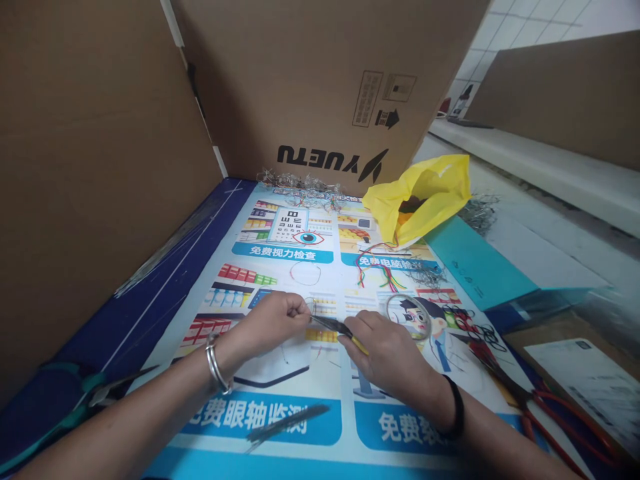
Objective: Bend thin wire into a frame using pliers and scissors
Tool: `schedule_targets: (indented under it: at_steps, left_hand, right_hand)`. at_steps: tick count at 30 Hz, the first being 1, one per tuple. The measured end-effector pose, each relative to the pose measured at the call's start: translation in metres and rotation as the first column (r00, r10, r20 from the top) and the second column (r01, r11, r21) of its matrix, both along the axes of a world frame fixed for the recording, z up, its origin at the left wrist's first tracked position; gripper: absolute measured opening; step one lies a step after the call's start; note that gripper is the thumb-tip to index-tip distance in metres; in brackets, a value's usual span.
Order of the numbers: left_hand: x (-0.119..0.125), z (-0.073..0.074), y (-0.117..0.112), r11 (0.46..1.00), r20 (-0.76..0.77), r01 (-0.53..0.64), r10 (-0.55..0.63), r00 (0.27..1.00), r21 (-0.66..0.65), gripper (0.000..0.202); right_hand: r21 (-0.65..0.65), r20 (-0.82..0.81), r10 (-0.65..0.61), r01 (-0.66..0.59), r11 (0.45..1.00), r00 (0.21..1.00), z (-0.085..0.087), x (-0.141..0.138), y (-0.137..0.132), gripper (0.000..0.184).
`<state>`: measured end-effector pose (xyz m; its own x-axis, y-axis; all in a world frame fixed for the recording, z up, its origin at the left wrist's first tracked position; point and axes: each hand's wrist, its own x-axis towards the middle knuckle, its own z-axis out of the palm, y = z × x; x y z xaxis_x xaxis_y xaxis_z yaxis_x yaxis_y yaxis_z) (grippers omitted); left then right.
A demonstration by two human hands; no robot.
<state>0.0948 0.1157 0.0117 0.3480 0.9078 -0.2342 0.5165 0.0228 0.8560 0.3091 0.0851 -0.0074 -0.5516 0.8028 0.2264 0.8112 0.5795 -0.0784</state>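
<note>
My right hand (383, 347) is closed round small pliers (331, 324) with dark jaws and yellow handles. The jaws point left, up to the fingertips of my left hand (280, 323). That hand is pinched on a thin wire (313, 305), of which only a small curved bit shows beside the plier tips. Just beyond, a thin loop of wire (305, 273) lies on the printed sheet. Below my hands rests a bundle of straight grey wires (289, 424). A clear ring (409, 316) lies beyond my right hand.
A yellow bag (420, 200) stands at the back right, near red and green cords (387, 275) and tangled wire (425, 272). Red-handled scissors (543, 407) lie right, near black loops (480, 330); a teal-handled cutting tool (90, 393) lies left. Cardboard walls (320, 87) enclose the back and left.
</note>
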Motion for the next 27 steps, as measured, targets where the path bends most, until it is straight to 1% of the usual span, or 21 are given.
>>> schedule_targets:
  at_steps: [3,6,17,23,25,27]
  left_hand:
    - [0.0018,-0.0013,0.0007,1.000,0.007,-0.030,0.030,1.000,0.004,0.010]
    - [0.0030,-0.0023,0.0005,0.998,-0.004,-0.039,0.040,0.999,0.044,0.011]
    - [0.0046,-0.0028,-0.0019,0.994,-0.005,-0.068,0.069,0.998,0.085,0.012]
    - [0.0042,-0.0016,-0.0019,0.996,-0.012,-0.061,0.062,0.998,0.071,0.011]
    - [0.0037,-0.0016,-0.0011,0.998,0.017,-0.050,0.049,0.999,0.043,0.011]
    - [0.0033,-0.0012,-0.0001,0.999,0.057,-0.046,0.045,0.997,0.006,0.010]
  right_hand:
    - [0.051,0.005,0.001,-0.001,0.999,1.000,-0.0010,-0.0015,-0.0005,0.019]
    - [0.096,0.022,-0.011,0.009,0.995,1.000,-0.0010,-0.0027,-0.0012,0.019]
    - [0.131,0.046,0.008,-0.014,0.991,0.999,-0.0010,-0.0020,-0.0016,0.017]
    - [0.082,0.024,0.011,-0.013,0.997,1.000,-0.0014,-0.0007,-0.0014,0.016]
    - [0.028,-0.012,0.004,-0.003,1.000,1.000,-0.0012,-0.0002,-0.0007,0.018]
    - [-0.056,-0.054,-0.008,0.005,0.998,0.998,-0.0005,0.0003,0.0004,0.019]
